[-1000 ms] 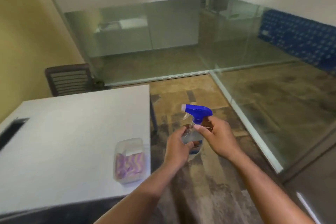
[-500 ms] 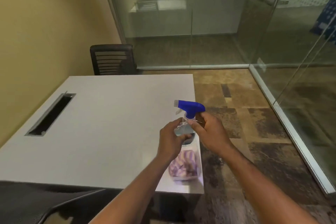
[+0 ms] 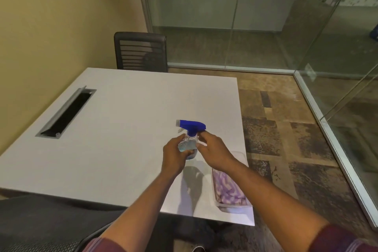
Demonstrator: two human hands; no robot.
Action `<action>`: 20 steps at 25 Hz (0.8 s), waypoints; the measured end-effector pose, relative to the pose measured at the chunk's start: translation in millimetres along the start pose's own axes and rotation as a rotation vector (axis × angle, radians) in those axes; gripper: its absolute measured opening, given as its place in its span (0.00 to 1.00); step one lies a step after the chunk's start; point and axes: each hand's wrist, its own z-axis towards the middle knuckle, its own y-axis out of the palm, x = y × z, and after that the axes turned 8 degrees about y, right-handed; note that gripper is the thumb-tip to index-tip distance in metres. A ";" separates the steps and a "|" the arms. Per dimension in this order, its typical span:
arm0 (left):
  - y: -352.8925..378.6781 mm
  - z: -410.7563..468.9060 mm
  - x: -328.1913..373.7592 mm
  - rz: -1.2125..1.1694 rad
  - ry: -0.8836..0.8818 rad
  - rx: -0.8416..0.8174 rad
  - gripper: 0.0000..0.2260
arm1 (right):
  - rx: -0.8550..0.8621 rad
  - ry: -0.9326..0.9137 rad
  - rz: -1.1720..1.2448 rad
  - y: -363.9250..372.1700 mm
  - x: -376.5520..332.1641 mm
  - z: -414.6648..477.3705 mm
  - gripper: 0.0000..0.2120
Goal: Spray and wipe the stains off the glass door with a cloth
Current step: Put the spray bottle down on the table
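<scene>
A clear spray bottle [image 3: 189, 143] with a blue trigger head and pale blue liquid is upright over the white table [image 3: 126, 120]. My left hand [image 3: 173, 155] grips its body from the left. My right hand [image 3: 213, 153] holds its neck from the right. A purple and white cloth [image 3: 227, 189] lies in a clear plastic container [image 3: 235, 208] at the table's near right corner, partly hidden by my right forearm. The glass door and glass walls [image 3: 337, 80] stand to the right and at the back.
A black mesh chair [image 3: 141, 51] stands behind the table by the yellow wall. A cable slot [image 3: 66, 112] is cut into the table's left side. Another dark chair [image 3: 41, 225] is at my near left. Patterned carpet [image 3: 286, 149] lies between table and glass.
My view has swung left from the glass toward the table. Both hands carried the bottle from over the floor to above the table, left of the cloth container.
</scene>
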 end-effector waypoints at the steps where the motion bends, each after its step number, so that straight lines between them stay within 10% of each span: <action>1: -0.6 0.5 -8.0 0.008 -0.013 0.004 0.24 | -0.019 0.007 -0.017 6.6 1.5 5.4 0.21; 20: 9.4 3.9 -75.7 0.023 -0.251 -0.040 0.19 | -0.130 0.052 -0.108 33.6 52.0 42.0 0.30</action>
